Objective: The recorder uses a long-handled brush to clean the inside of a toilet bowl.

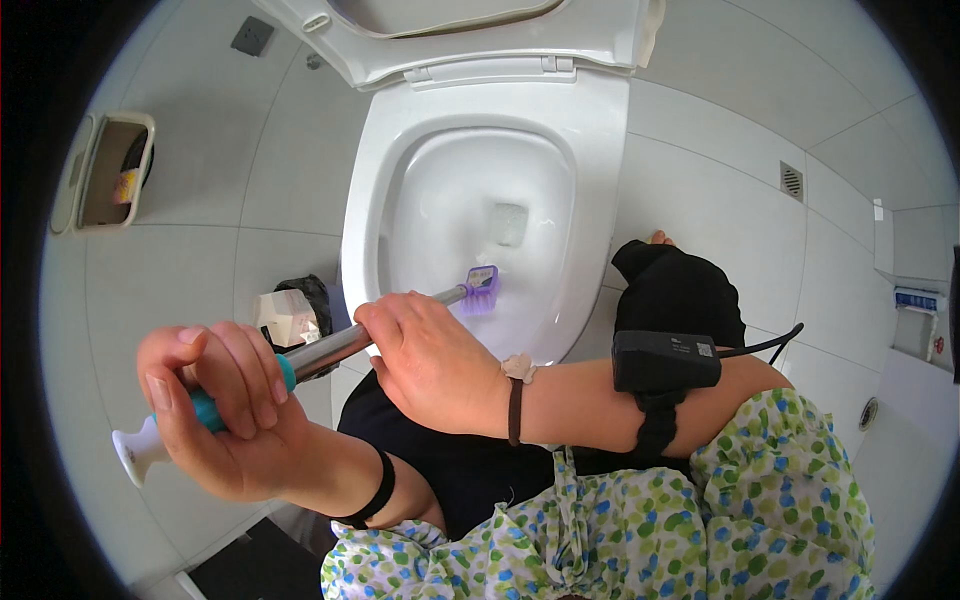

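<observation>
My left hand (pixel 235 420) is wrapped round the teal and white grip of a long-handled toilet brush (pixel 330 350). Farther along, my right hand (pixel 430 360) closes over the metal shaft. The purple brush head (pixel 481 288) is inside the white toilet bowl (pixel 400 250), against the near part of its inner wall. Beyond it, water shows at the drain opening (pixel 510 225). Lid and seat (pixel 350 55) are raised at the back. My right fingertips are partly hidden behind the shaft.
An open bin (pixel 140 215) is mounted at the left. A black bag with a white carton (pixel 290 318) stands beside the toilet. A floor drain (pixel 791 180) lies to the right; a dark mat (pixel 255 565) is at lower left. A cabled black box (pixel 665 361) is strapped to my right arm.
</observation>
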The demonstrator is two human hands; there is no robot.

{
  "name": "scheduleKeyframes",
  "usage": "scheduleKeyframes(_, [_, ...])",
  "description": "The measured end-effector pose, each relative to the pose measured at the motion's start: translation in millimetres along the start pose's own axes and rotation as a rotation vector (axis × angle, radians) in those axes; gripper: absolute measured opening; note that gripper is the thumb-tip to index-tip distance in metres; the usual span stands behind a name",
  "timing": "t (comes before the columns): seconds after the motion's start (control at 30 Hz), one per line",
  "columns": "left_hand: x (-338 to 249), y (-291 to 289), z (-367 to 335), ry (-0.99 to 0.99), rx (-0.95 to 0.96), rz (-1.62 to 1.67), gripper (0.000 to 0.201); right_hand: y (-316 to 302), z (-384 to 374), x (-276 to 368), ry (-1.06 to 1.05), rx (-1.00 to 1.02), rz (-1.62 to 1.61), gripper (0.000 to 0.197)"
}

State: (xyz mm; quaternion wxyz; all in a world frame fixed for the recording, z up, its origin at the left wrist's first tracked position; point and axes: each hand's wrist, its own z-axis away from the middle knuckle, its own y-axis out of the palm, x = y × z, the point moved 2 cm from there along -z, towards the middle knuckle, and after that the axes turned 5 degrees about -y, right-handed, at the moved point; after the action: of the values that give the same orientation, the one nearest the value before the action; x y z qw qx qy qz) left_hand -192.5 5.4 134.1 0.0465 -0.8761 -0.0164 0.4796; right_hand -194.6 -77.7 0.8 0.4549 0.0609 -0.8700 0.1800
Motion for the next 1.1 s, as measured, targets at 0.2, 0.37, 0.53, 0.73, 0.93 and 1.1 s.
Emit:
scheduleKeyframes(0.2, [0.7,-2.7,0.0,0.003,-0.041,0.001,0.030,1.7,0.1,-1.9,-0.012,0.004,0.024,0.041])
scheduleKeyframes(0.37, [6.0,-7.0,2.0,-0.023,-0.091,0.002,0.031,0.8,-1.2,-5.9,0.036,0.046,0.043,0.042])
scheduleKeyframes(0.53, [5.1,-8.6,3.7,-0.048,-0.101,0.025,0.031,5.1,0.3,-6.0,-0.001,0.029,0.032,0.043])
scheduleKeyframes(0.73, [20.8,-5.5,2.5,-0.073,-0.140,-0.007,0.030,5.2,-2.3,-14.4,0.034,0.015,0.067,0.045])
scheduleKeyframes(0.93, [18.5,-4.1,3.4,-0.081,-0.111,0.013,0.029,7.5,0.2,-15.4,0.043,-0.002,0.054,0.048])
scheduleKeyframes(1.1, [4.9,-2.3,6.2,-0.075,-0.124,-0.023,0.028,10.1,-0.2,-7.7,-0.012,-0.031,0.021,0.042])
